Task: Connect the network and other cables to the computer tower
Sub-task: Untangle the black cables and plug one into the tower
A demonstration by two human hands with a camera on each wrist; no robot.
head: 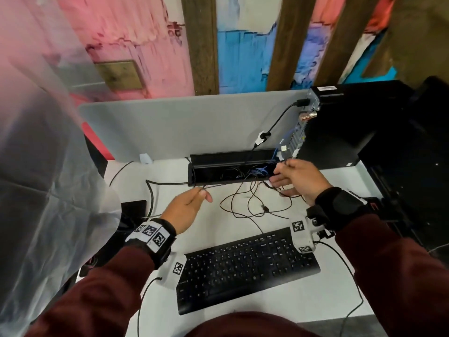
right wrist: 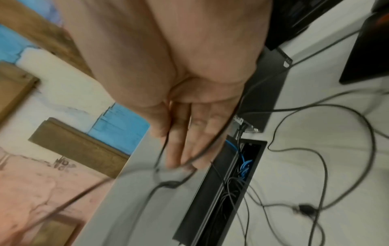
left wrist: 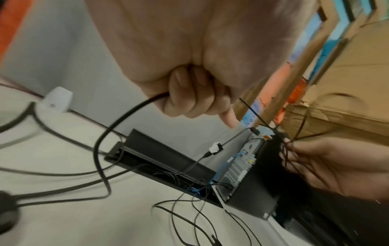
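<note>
Step in hand, as I judge it: untangling leads before plugging in. My left hand (head: 185, 207) has its grip curled round a thin black cable (left wrist: 118, 119) above the white table (head: 303, 302). My right hand (head: 295, 177) pinches several thin black wires (left wrist: 294, 138), fingers mostly straight. The black computer tower (head: 340, 132) stands far right, rear ports facing left. Next: isolate one connector. Obstruction: loose black loops (head: 247, 203) beside the black cable tray (head: 230, 156).

Left hand (head: 185, 207) fingers curled, right hand (head: 297, 179) fingers extended
</note>
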